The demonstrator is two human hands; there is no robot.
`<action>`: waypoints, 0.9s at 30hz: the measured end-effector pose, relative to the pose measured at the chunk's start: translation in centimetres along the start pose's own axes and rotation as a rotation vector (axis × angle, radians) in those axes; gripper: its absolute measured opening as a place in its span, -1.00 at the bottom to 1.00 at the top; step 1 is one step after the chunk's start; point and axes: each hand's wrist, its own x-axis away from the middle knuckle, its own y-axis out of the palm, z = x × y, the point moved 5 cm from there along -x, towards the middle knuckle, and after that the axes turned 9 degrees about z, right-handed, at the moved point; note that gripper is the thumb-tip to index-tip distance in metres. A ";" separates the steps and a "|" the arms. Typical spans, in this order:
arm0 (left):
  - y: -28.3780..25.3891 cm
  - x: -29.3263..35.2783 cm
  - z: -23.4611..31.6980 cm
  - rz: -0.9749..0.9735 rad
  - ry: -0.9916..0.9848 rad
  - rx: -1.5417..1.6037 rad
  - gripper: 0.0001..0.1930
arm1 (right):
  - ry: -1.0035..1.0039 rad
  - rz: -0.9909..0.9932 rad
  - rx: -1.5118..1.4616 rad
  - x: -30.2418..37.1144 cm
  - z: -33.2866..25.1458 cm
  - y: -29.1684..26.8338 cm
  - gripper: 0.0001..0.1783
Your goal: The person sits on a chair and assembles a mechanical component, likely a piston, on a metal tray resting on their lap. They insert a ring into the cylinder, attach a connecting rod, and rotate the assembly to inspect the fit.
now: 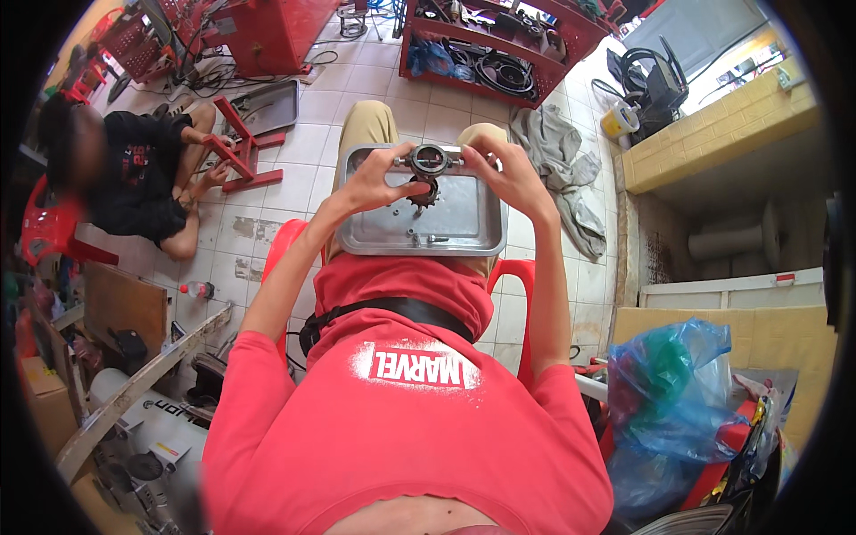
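Note:
Over a shallow metal tray [468, 214] on my lap, both hands hold a dark ring-shaped bearing separator [430, 160] with a threaded bolt at each side. My left hand [370, 183] closes on its left bolt, its thumb reaching to a small toothed sprocket [426, 192] under the ring. My right hand [505, 175] pinches the bolt end on the right side. The sprocket seems to sit on a shaft, whose lower end shows near the tray floor; how the ring meets it is hidden. A small bolt [437, 239] and other little parts lie near the tray's front edge.
On the left, a seated person [134, 169] handles a red metal frame [239, 153]. A red tool cart [486, 49] stands ahead. Grey cloth [562, 169] lies right of my knees, near a yellow ledge [713, 125]. A blue plastic bag [669, 383] is at lower right.

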 end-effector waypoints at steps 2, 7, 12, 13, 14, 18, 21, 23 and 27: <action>-0.2 0.1 0.1 -0.018 -0.012 0.033 -0.36 | 0.053 -0.104 -0.040 0.4 0.3 0.7 -0.66; -0.2 0.1 1.2 -0.059 0.035 0.023 -0.39 | -0.050 -0.124 0.029 1.1 0.1 0.2 -0.62; 0.9 0.1 1.5 -0.091 0.079 0.068 -0.45 | -0.026 -0.220 -0.091 1.4 0.4 0.3 -0.66; 1.0 0.1 1.6 -0.096 0.091 0.077 -0.47 | -0.027 -0.220 -0.095 1.3 0.3 0.3 -0.65; 1.3 0.3 1.5 -0.082 0.117 0.032 -0.49 | -0.029 -0.221 -0.100 1.3 0.2 0.4 -0.64; 3.2 1.3 0.9 -0.064 0.065 -0.013 -0.58 | -0.067 -0.236 -0.073 1.2 0.0 0.4 -0.61; 3.9 1.5 0.5 -0.010 0.031 -0.033 -0.61 | -0.113 -0.193 -0.079 1.3 -0.7 0.3 -0.62; 3.6 1.3 1.1 0.010 0.050 -0.091 -0.60 | -0.116 -0.171 -0.077 1.3 -1.3 -0.1 -0.68; 1.2 1.0 5.4 0.268 0.302 -0.047 -0.72 | -0.222 -0.018 -0.113 1.5 -5.2 -1.7 -0.74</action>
